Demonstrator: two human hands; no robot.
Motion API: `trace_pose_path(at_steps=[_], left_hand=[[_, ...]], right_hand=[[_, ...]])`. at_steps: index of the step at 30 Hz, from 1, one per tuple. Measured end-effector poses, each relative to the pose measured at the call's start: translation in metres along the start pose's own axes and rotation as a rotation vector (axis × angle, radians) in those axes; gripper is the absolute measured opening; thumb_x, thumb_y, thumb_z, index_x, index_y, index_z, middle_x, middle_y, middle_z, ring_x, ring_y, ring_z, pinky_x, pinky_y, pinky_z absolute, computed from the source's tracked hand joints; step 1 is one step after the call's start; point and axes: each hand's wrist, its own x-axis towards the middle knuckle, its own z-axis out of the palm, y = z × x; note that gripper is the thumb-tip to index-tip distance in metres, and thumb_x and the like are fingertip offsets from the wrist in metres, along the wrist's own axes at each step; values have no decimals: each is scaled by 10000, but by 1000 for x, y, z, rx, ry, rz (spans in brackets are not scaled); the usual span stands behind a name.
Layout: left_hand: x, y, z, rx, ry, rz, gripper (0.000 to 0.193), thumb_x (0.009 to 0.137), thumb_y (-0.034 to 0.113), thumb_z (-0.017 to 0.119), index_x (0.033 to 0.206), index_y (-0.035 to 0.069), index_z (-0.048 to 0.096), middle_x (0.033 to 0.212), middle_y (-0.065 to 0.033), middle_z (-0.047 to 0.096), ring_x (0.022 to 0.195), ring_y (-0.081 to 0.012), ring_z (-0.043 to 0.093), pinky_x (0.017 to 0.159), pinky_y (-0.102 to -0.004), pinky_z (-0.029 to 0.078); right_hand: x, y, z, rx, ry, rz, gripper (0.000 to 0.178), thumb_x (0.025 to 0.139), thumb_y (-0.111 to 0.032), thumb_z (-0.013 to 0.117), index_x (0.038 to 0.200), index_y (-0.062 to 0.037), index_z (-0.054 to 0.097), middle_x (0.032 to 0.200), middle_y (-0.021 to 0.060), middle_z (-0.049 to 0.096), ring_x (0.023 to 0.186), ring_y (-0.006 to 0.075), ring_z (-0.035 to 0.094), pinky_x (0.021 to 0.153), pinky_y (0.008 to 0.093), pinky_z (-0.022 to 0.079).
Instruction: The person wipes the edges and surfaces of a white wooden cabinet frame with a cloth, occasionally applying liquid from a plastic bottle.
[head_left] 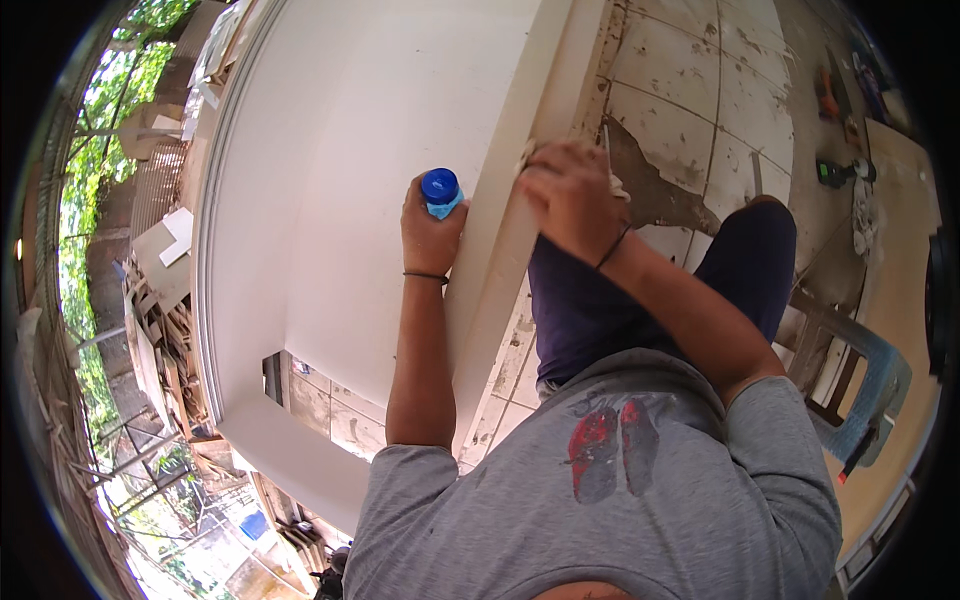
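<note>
Your left hand (432,235) is clamped round a bottle (440,187), over the white panel (370,110), inside its right-hand raised edge. Blue cap clear to see; palm and fingers hide most of the lighter blue body. Base out of sight, so can't tell whether it touches the panel.

Your right hand (575,195) is at the panel's raised edge, motion-blurred, fingers curled on a pale wad (619,188). Only scraps of that show either side of the fist; material can't be made out.

Right of the panel: dirty floor tiles (670,60), partly covered by your legs, with a dark patch (645,175). Farther right, a green-and-black tool (833,173), kind unclear. Left of the panel, a heap of wood scraps (165,335), bent by the lens.
</note>
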Motion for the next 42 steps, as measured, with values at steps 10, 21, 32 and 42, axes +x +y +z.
trace_pose_path(at_steps=[10, 21, 32, 42], left_hand=[[0, 0, 2, 18, 24, -3, 381, 754, 109, 718, 1090, 8, 569, 911, -87, 658, 830, -201, 629, 795, -338, 510], [2, 1, 2, -9, 13, 16, 364, 770, 97, 709, 1096, 17, 567, 924, -80, 646, 849, -192, 623, 804, -333, 508], [1, 0, 2, -7, 23, 6, 375, 757, 101, 708, 1089, 5, 564, 925, -87, 644, 838, -194, 616, 802, -338, 506], [3, -3, 5, -35, 21, -7, 375, 747, 101, 711, 1074, -6, 562, 925, -96, 644, 843, -215, 620, 810, -346, 503]], right_hand=[[10, -2, 7, 100, 37, 107, 174, 760, -109, 677, 920, -124, 611, 790, 2, 652, 835, 206, 620, 820, 406, 362], [17, 21, 9, -17, 23, 76, 54, 764, -197, 682, 810, -174, 664, 895, -30, 636, 966, 191, 578, 845, 434, 337], [-3, 2, 5, 37, 25, 10, 49, 729, -130, 707, 765, -162, 694, 979, -67, 629, 1057, 153, 555, 917, 421, 331], [2, 11, 7, 1, 28, -24, 45, 749, -145, 700, 789, -166, 704, 979, -56, 661, 1062, 149, 561, 930, 420, 331]])
